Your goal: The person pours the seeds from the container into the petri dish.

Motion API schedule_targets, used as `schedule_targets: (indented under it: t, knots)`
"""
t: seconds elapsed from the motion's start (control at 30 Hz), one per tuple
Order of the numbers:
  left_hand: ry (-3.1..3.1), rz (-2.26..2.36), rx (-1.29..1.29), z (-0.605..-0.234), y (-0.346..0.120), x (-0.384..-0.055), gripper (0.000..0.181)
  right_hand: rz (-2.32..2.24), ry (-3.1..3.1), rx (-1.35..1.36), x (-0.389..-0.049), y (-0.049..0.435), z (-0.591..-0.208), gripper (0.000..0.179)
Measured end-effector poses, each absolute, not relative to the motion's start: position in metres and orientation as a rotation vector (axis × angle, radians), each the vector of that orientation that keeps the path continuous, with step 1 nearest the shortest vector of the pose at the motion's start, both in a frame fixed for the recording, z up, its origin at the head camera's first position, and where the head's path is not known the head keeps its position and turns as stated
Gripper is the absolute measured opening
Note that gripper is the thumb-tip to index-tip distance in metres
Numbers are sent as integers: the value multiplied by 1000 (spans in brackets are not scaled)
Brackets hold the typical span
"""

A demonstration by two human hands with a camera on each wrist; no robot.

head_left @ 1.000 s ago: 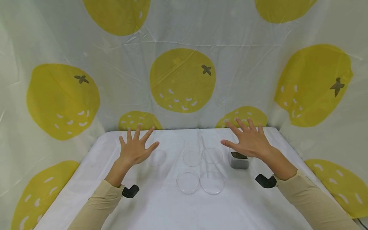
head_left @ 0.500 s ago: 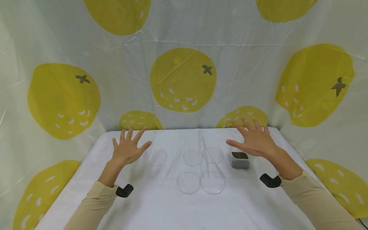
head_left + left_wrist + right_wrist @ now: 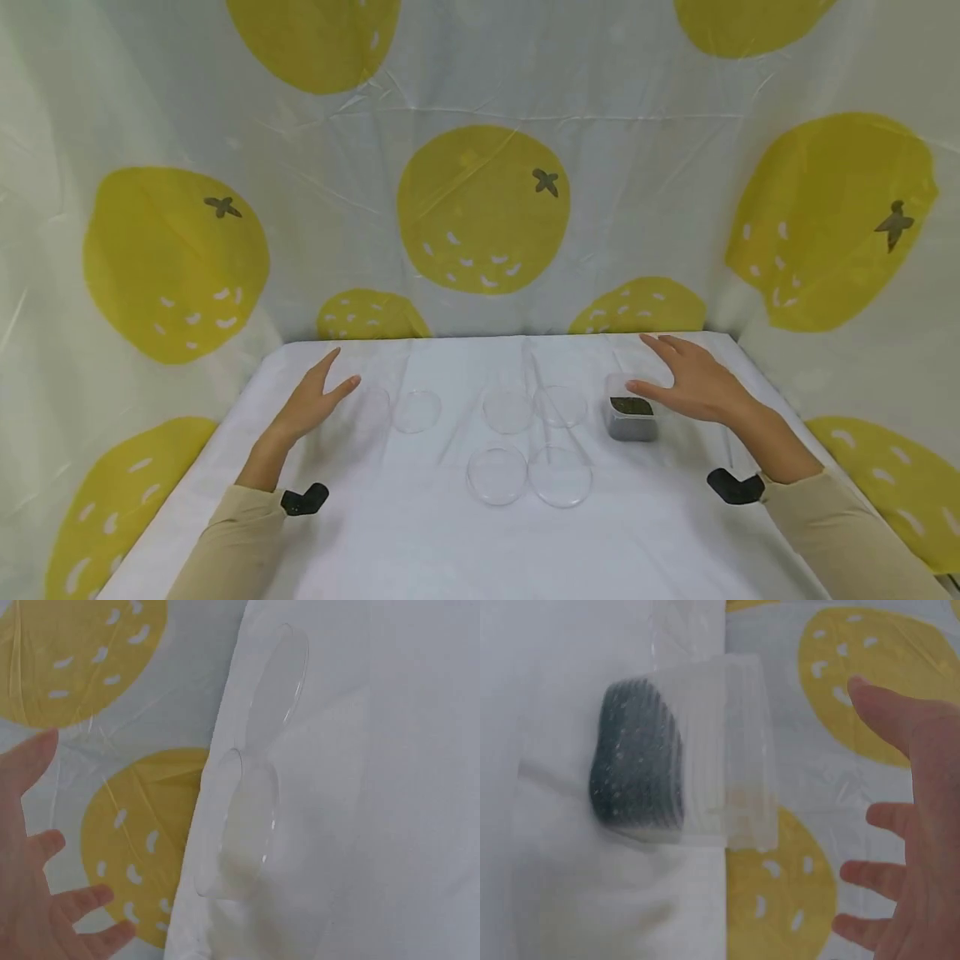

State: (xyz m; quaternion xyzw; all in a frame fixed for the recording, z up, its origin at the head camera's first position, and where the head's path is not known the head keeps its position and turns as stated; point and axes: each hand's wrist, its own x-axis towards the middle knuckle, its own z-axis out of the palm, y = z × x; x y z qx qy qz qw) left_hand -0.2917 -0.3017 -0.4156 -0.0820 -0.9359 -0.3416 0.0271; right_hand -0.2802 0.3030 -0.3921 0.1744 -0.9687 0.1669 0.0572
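Observation:
My left hand (image 3: 303, 408) hovers over the left of the table, its thumb apart from the fingers, holding nothing. To its right lie a clear cylindrical cup or dish (image 3: 251, 817) and a flat clear round dish (image 3: 417, 411). My right hand (image 3: 693, 383), fingers spread, hangs above and right of a clear plastic tub (image 3: 705, 750). Dark, speckled granular stuff (image 3: 634, 750) fills the tub's lower part. The right thumb passes close to the tub's rim; the right wrist view shows a gap. Clear round dishes sit at mid table, two in front (image 3: 497, 475) and two behind (image 3: 562, 407).
A white cloth covers the table (image 3: 450, 550). Behind and at the sides hangs a pale curtain (image 3: 480, 75) with yellow fruit prints. Thin pale lines, too faint to tell whether rods or creases, run among the middle dishes. A black wrist mount (image 3: 305, 500) sits on each arm.
Both hands have moved outward, the left leftward and the right rightward, and turned somewhat sideways. The left cup and the tub's contents are less covered. The dishes stay where they lay.

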Motion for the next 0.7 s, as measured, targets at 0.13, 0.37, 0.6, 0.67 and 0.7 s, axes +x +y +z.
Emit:
schedule_targets:
  t: [0.13,0.37,0.6,0.67,0.7]
  knots:
    - [-2905,-1355,-174,-429,-315,-294,95,709,-2947,578,-282,316,-407,94]
    - [-2805,-1577,-288,-454,-329,-296,100,1167,-2946,554,-286,330,-436,96]
    - [-2759,-1727,-344,-471,-332,-305,95,1642,-2879,572,-288,338,-455,94]
    - [-2767,-1733,-338,-474,-334,-306,95,1740,-2828,621,-289,339,-461,91]
    - [-2774,-1728,-336,-475,-335,-307,95,1782,-2799,658,-291,340,-465,90]
